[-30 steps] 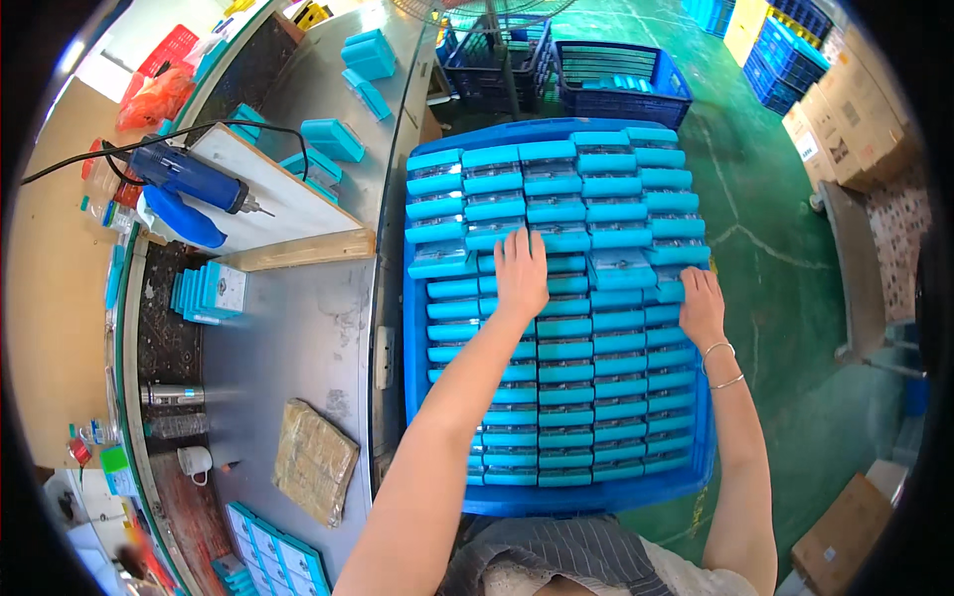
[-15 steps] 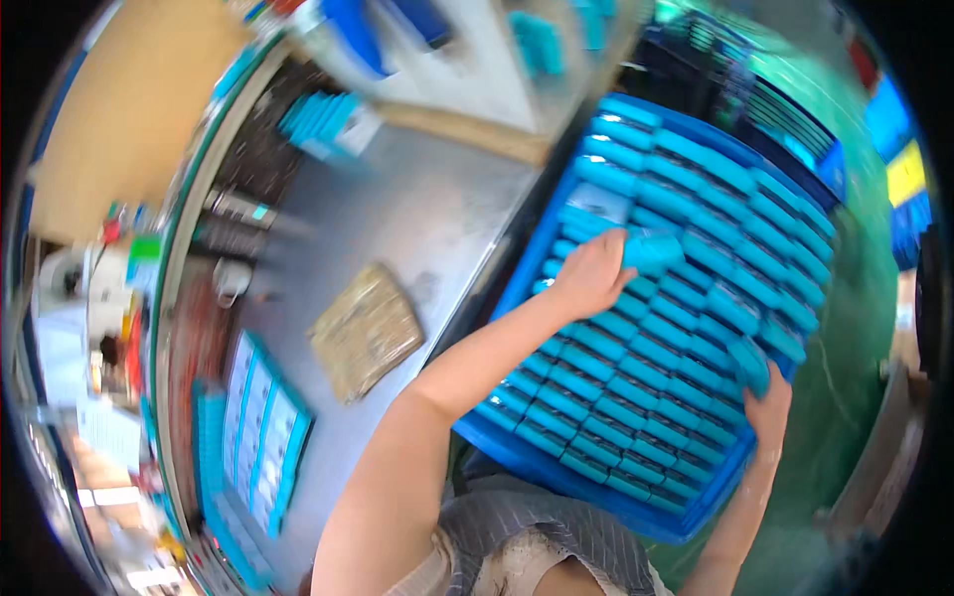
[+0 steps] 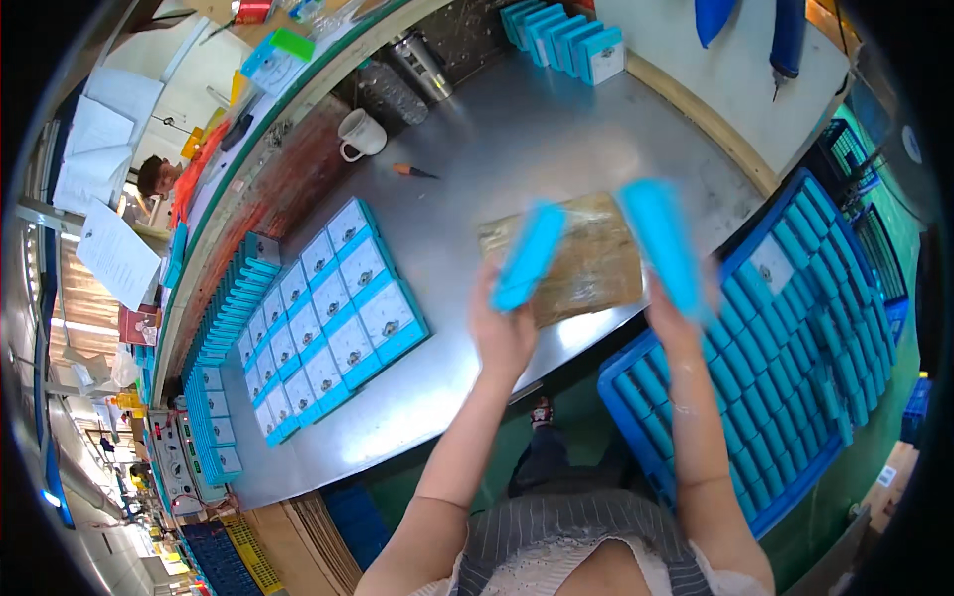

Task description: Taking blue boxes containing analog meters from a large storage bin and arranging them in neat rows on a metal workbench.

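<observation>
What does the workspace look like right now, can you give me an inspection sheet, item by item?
Surface: grey metal bench, bare in its middle.
Job's things: left hand holds one turquoise box, right hand another turquoise box, both raised above the bench and blurred; blue crate of the same boxes at the right.
Clutter: brownish wrapped pad, white mug, rows of flat white-faced boxes, a standing row of boxes at the back.
Hands: both closed on a box.
Cables: one dark cable at the right rim.
Surroundings: green floor, papers hanging at left, another person beyond the bench.
</observation>
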### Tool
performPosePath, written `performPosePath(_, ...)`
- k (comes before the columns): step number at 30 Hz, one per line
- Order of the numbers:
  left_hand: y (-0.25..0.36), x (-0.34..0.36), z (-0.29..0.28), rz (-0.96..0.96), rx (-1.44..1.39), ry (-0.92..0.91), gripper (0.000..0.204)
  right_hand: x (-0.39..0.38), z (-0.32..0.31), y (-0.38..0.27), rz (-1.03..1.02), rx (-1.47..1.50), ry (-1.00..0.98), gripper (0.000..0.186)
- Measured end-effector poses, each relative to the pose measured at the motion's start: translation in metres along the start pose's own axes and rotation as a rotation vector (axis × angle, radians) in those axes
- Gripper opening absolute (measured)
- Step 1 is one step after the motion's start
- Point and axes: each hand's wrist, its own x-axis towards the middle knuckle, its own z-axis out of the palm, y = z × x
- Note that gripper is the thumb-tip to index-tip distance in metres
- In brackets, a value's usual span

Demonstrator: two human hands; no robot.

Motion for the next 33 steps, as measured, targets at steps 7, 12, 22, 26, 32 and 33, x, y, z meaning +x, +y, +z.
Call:
performPosePath(7,-0.103,-0.078,-0.127,-0.157,0.291,-0.135,0.047,-0.042,0.052,-0.095,-0.203,-0.135,-0.395,0.047)
performPosePath(12,-0.191,-0.129,-0.183,-0.15,0.628,-0.287,0.048,-0.126,0.186,-0.135,-0.556,-0.074,-0.634,0.029)
performPosePath(22,-0.087,-0.006,-0.015,0.134,-0.045,-0.431,0.037,-0.051,0.009,-0.01,-0.022,-0.41,-0.306,0.052)
performPosePath(26,0.005,0.016,0.149,0.594,-0.356,-0.775,0.046,-0.073,-0.129,0.09,0.346,-1.041,0.095,0.069)
performPosePath(32,0.069,0.022,0.282,0.898,-0.197,-0.843,0.072,-0.072,-0.223,0.133,0.403,-1.174,-0.108,0.053)
performPosePath(33,0.076,0.022,0.287,0.927,-0.133,-0.763,0.073,-0.066,-0.228,0.133,0.374,-1.156,-0.129,0.053)
